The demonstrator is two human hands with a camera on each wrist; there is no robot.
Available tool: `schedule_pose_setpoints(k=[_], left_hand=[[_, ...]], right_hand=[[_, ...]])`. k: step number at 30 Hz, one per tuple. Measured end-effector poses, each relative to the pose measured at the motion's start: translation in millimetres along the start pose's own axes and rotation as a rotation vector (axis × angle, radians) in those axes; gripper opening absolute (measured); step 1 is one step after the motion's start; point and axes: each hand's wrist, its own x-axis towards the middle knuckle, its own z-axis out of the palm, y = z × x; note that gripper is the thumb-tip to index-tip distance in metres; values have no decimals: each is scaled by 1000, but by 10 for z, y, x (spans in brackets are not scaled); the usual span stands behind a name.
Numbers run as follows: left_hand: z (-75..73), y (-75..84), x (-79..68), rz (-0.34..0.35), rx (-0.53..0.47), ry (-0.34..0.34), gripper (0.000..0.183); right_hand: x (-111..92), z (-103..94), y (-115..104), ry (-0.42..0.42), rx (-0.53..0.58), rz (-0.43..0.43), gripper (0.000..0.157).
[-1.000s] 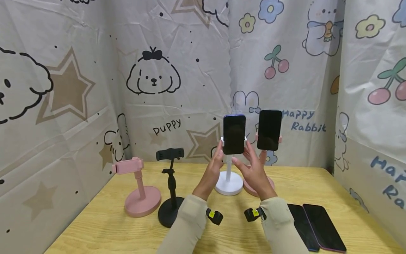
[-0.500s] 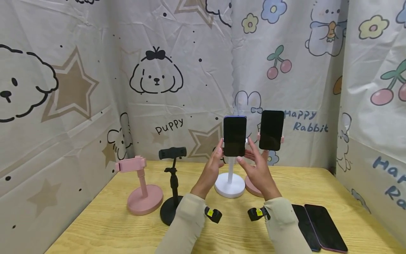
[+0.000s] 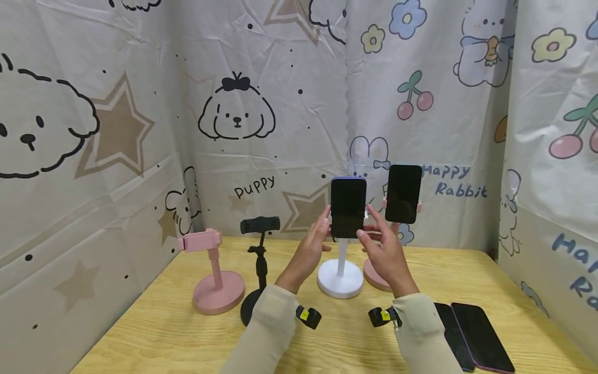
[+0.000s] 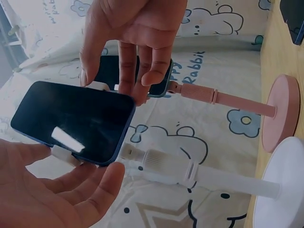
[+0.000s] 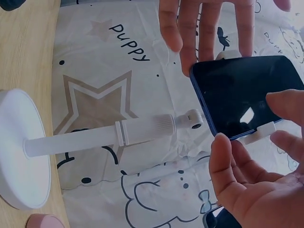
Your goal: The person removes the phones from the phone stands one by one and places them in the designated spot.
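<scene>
A black-screened smartphone [image 3: 349,208] stands upright in the clamp of a white phone stand [image 3: 340,279]. My left hand [image 3: 306,254] holds the phone's left side, fingertips by the white clamp arm [image 4: 66,156]. My right hand [image 3: 385,254] holds the right side, with its thumb at the lower corner and fingers beside the other clamp arm. The right wrist view shows the right thumb [image 5: 287,105] in front of the screen. Fingers behind the phone are partly hidden. Just right of it, a second smartphone [image 3: 404,194] sits in a pink phone stand [image 4: 280,114].
At left stand another pink phone stand [image 3: 218,292] and a black phone stand [image 3: 260,259], both with bare clamps. Two dark smartphones [image 3: 483,335] lie side by side on the wooden table [image 3: 341,343], near the right forearm. Printed curtains [image 3: 261,156] enclose the table.
The white stand with its smartphone has come a little nearer to me, and both hands have moved with it. The gap to the pink stand's base has widened. The view has shifted slightly.
</scene>
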Motion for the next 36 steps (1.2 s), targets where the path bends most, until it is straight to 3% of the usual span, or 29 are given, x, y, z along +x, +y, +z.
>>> schedule_pose_setpoints(k=[5,11,23,31,36], left_hand=[[-37,29,-79,-6,43,9,58],[-61,63,-170,39,63,-2,55],[-88,118,-229,61,125,-7,56],[-77,69,-208,210,226,131,49],[-70,89,-203,233,320,236,45]], right_hand=[[-24,11,-40,10,-28,16,57],[-67,28,-82,23,-117,48,52],[-113,40,-146,83,-207,-104,33],[-136,48,-195,81,-219,-143,34],[-153,22,-283,25,-223,-142,35]])
